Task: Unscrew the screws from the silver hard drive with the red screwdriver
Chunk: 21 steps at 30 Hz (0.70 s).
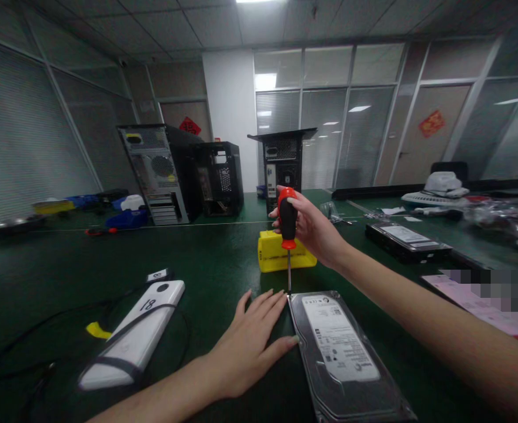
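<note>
A hard drive (340, 346) with a white label lies flat on the green table in front of me. My right hand (314, 226) grips a red and black screwdriver (288, 217), held upright. Its tip meets the drive's far left corner; any screw there is too small to make out. My left hand (254, 343) lies with fingers stretched out along the drive's left side, thumb and fingertips at its edge. Just behind the screwdriver shaft stands a yellow plastic box (271, 252), partly hidden by my right hand.
To the left lies a white power bank (153, 317) with a black cable. Computer cases (183, 170) stand at the back. More drives (406, 239) are stacked on the right, near a pink sheet (470, 302). Blue bins (126, 218) sit at the far left.
</note>
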Each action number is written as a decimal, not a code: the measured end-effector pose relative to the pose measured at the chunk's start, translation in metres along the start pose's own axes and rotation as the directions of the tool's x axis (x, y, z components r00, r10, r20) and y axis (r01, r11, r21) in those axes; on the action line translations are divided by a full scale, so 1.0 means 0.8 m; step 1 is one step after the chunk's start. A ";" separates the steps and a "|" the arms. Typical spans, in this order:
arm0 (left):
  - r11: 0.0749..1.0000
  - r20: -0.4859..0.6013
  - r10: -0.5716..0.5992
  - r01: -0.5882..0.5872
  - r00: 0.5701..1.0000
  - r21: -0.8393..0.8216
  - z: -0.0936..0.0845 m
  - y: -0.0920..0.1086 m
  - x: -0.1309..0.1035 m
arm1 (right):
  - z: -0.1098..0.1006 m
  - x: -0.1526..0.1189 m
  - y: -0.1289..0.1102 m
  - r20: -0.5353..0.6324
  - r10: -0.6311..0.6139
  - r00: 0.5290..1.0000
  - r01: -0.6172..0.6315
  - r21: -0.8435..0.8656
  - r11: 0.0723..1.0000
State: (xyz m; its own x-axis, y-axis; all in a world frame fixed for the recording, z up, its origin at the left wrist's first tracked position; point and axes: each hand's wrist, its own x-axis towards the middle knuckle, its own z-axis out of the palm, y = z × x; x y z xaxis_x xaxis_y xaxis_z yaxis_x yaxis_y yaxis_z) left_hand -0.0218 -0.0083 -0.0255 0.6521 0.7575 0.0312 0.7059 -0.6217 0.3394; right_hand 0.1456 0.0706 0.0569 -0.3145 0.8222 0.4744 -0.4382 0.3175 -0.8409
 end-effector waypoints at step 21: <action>1.000 0.016 -0.010 0.010 1.000 -0.008 -0.005 0.005 -0.001 | -0.009 0.007 0.008 -0.081 0.036 0.996 -0.031 0.062 0.998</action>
State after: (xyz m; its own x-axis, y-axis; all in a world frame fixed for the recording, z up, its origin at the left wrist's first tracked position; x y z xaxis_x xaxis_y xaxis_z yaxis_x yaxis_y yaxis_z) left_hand -0.0203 -0.0105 -0.0207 0.6497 0.7601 0.0124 0.7101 -0.6126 0.3470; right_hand 0.1476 0.0805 0.0522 -0.2612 0.8686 0.4212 -0.4792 0.2621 -0.8376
